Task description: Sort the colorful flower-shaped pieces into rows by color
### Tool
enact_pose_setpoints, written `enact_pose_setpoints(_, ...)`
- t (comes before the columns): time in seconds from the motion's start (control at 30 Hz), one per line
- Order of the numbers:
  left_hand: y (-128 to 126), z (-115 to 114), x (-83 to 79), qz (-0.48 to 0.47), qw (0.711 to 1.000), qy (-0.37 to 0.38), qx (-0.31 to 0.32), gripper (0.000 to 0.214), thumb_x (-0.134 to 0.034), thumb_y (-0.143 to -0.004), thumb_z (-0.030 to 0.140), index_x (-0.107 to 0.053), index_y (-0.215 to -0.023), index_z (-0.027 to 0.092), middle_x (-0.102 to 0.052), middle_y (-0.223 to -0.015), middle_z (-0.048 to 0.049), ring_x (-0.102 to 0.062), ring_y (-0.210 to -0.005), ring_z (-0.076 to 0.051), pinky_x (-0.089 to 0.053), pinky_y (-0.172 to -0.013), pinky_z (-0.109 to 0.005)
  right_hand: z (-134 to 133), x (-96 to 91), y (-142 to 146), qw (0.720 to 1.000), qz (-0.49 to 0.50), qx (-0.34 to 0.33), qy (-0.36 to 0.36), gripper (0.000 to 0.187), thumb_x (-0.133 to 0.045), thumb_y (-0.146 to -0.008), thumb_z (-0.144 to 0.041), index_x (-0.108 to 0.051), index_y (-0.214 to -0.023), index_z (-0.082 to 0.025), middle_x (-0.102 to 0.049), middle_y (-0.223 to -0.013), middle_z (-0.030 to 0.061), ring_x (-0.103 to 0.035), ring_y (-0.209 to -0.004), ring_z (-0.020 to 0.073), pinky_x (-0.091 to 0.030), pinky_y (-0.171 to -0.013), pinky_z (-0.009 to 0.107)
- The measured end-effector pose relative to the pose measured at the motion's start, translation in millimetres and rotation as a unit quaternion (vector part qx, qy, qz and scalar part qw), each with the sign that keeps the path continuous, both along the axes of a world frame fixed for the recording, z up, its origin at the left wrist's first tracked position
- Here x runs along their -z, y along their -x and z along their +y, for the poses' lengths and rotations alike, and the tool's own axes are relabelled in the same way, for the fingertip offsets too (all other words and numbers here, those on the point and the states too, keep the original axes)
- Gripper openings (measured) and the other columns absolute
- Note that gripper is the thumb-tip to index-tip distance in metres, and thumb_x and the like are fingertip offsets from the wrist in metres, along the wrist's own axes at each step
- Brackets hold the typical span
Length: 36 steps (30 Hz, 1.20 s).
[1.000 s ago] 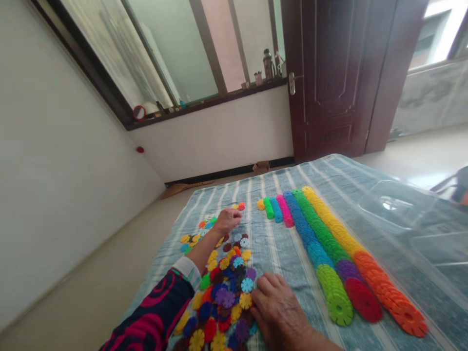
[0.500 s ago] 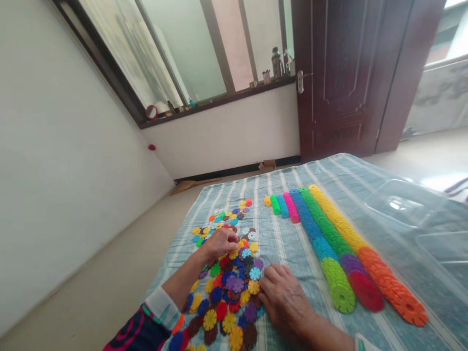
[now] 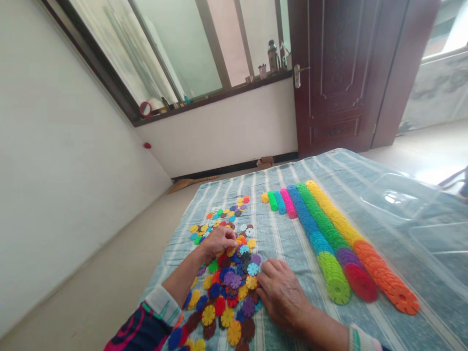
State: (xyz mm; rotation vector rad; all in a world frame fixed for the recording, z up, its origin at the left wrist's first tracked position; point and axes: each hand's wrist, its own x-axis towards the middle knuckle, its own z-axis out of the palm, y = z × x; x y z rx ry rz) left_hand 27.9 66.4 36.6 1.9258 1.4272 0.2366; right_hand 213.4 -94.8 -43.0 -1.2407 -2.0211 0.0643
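Scattered notched plastic discs [image 3: 234, 280] in many colours lie in a loose pile on the striped sheet [image 3: 272, 243]. Over the upper part of the pile is my left hand [image 3: 220, 240], thumb and fingers pinched together close to orange and yellow discs; whatever is between the fingertips is hidden. My right hand [image 3: 283, 292] rests on the sheet at the pile's right edge. Its fingers are curled in, and I cannot see what lies under them. Farther right, overlapping discs form long colour-sorted rows, one yellow [image 3: 331, 209] then orange [image 3: 387, 278], another ending in light green [image 3: 333, 278].
Shorter rows, including a pink one [image 3: 288, 203], lie at the far end beside the long ones. A clear plastic box [image 3: 397, 197] sits on the right, with another clear piece [image 3: 438, 243] nearer. Beyond the bed stand a wall and a dark door [image 3: 340, 73].
The whole view has shifted slightly. Both hands keep nearly the same places, the left over the pile and the right at its edge. The discs look unchanged.
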Motion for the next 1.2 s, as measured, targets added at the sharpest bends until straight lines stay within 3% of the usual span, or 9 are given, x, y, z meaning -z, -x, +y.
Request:
enact_pose_setpoints(0.17, -4, 11, -15.0, -0.036, 0.999, 0.001, -0.014, 0.02, -0.068, -0.054, 0.035, -0.059, -0.056, 0.018, -0.054, -0.055, 0.0033, -0.048, -0.056, -0.012, -0.037, -0.056, -0.025, 0, 0.6, 1, 1.0, 0.0, 0.008, 0.001, 0.01, -0.068, -0.084, -0.022, -0.059, -0.079, -0.02, -0.06, -0.082, 0.0022, -0.052, -0.081, 0.0221, -0.04, -0.072, 0.036)
enact_pose_setpoints(0.27, -17, 23, -15.8, -0.062, 0.997, -0.013, -0.04, 0.019, -0.067, -0.056, 0.035, -0.06, -0.058, 0.017, -0.055, -0.052, 0.0037, -0.047, -0.052, -0.01, -0.035, -0.053, -0.024, 0, 1.8, 2, 1.0, -0.001, 0.009, -0.001, 0.011, -0.069, -0.083, -0.023, -0.06, -0.078, -0.02, -0.061, -0.081, 0.0025, -0.052, -0.08, 0.0223, -0.041, -0.071, 0.036)
enact_pose_setpoints(0.47, -62, 56, 3.2, -0.142, 0.983, -0.058, -0.099, 0.014, -0.068, -0.059, 0.027, -0.062, -0.062, 0.016, -0.054, -0.052, 0.0046, -0.049, -0.05, -0.009, -0.035, -0.049, -0.021, 1, -0.4, 2, 1.0, 0.0, 0.013, -0.003, 0.01, -0.068, -0.083, -0.024, -0.06, -0.078, -0.02, -0.061, -0.082, 0.0032, -0.053, -0.081, 0.0225, -0.041, -0.072, 0.036)
enact_pose_setpoints(0.77, -120, 105, 28.0, -0.157, 0.976, -0.092, -0.122, 0.006, -0.067, -0.066, 0.018, -0.063, -0.069, 0.014, -0.057, -0.054, 0.0038, -0.053, -0.05, -0.008, -0.038, -0.047, -0.018, 5, 1.1, 3, 1.0, 0.0, 0.014, -0.014, 0.015, -0.072, -0.078, -0.027, -0.059, -0.077, -0.021, -0.061, -0.081, 0.0025, -0.054, -0.08, 0.0231, -0.041, -0.07, 0.037)
enact_pose_setpoints(1.2, -130, 128, 43.0, -0.097, 0.978, -0.143, -0.121, 0.003, -0.067, -0.067, 0.013, -0.068, -0.069, 0.013, -0.055, -0.048, 0.0048, -0.051, -0.048, -0.008, -0.038, -0.049, -0.018, 9, 5.6, 5, 1.0, 0.009, 0.015, -0.019, 0.017, -0.073, -0.077, -0.03, -0.058, -0.075, -0.021, -0.061, -0.079, 0.0023, -0.053, -0.078, 0.0226, -0.041, -0.07, 0.036)
